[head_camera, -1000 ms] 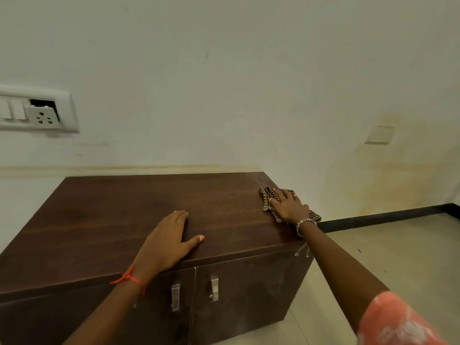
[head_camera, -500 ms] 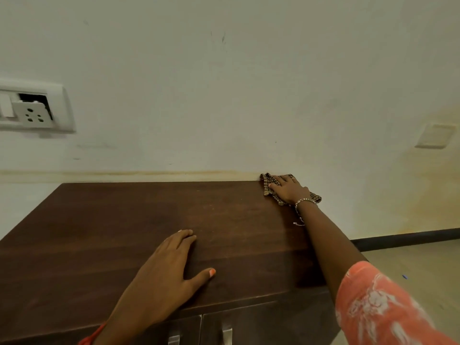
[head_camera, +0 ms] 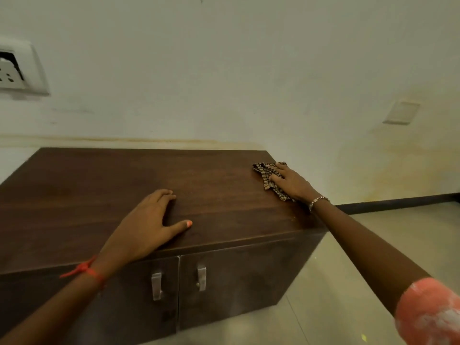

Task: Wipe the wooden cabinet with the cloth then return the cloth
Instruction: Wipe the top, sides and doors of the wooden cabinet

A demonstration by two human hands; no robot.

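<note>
orange wrist thread [head_camera: 84, 270], beaded bracelet [head_camera: 317, 201], coral patterned sleeve [head_camera: 430, 312]

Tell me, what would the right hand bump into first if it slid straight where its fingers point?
The right hand presses the cloth, which would slide along. Ahead is bare cabinet top, then probably the wall behind it, though depth is hard to judge.

stained wall [head_camera: 224, 70], wall socket [head_camera: 17, 68], pale floor [head_camera: 373, 245]

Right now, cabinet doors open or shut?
Shut. Both doors sit flush with the front, handles side by side, only a thin seam between them.
</note>
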